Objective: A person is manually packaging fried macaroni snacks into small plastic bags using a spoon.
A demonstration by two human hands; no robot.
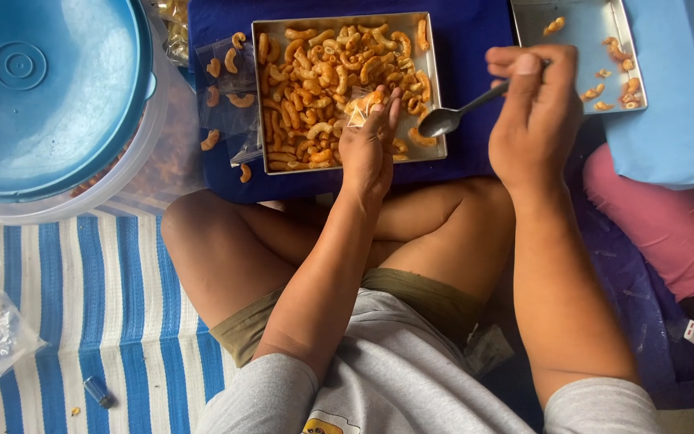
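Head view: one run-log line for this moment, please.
left hand: holds small clear plastic bag over square metal tray of curled orange snacks | right hand: holds metal spoon

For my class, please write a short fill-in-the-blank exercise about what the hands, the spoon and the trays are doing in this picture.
1. The right hand holds a metal ____ by its handle.
2. The left hand holds a small clear ____ over the full tray.
3. The curled snacks are ____ in colour.
4. The second tray is nearly ____.

Missing words: spoon; bag; orange; empty
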